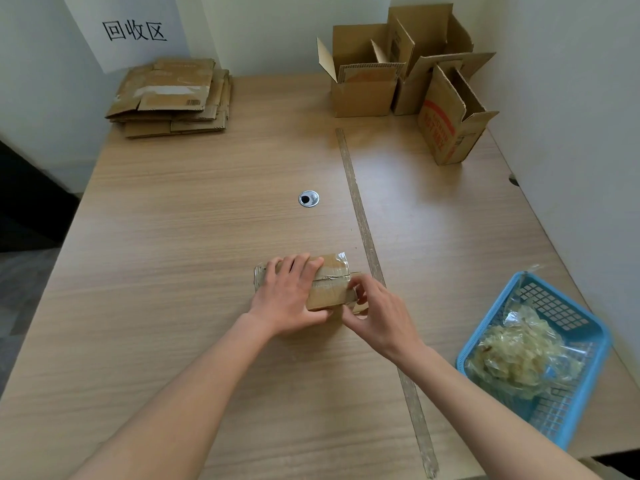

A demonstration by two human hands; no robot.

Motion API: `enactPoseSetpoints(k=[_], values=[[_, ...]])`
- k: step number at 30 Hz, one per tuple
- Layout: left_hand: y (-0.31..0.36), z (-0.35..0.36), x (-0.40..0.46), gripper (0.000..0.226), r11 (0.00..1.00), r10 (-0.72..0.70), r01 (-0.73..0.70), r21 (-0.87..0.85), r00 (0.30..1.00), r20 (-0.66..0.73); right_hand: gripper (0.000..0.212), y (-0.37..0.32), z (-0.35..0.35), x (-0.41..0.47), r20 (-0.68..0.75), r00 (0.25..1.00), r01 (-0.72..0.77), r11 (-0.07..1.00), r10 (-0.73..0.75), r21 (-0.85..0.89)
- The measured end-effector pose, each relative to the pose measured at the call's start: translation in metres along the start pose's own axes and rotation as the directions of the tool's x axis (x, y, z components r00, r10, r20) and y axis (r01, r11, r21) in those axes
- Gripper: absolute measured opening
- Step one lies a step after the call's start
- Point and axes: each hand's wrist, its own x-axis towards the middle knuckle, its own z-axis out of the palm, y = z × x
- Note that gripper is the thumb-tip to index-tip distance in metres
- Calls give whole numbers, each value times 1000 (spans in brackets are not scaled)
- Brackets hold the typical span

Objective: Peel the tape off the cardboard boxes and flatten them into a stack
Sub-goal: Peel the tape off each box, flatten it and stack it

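A small taped cardboard box (330, 284) lies on the wooden table (194, 216) near its middle. My left hand (289, 296) lies over the box's top, fingers spread across it and thumb along the near side. At the box's right end my right hand (375, 311) pinches the clear tape with thumb and fingertips. Several flattened boxes form a stack (171, 97) at the far left corner. Three open, unflattened boxes (408, 74) stand at the far right.
A blue plastic basket (585, 327) holding crumpled peeled tape (516, 355) sits at the right edge. A long strip of tape (367, 244) runs down the table. A round metal cable hole (308, 198) is mid-table. A wall sign (135, 31) hangs behind the stack.
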Motion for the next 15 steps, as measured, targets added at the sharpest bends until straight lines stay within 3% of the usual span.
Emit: enactPoseSetpoints(k=[3,9,15], values=[[0,0,1,98,1000,5,-5,5,1000,-12,45,-2,1,-1,-14,1000,8,999,-9,-34],[0,0,1,99,1000,18,-18,13,1000,1,36,-1,4,-2,-114,994,0,1000,-1,-15],[-2,-1,0,99,1000,16,-16,-17,1000,-9,56,4,-4,-5,46,998,-40,993,35,109]])
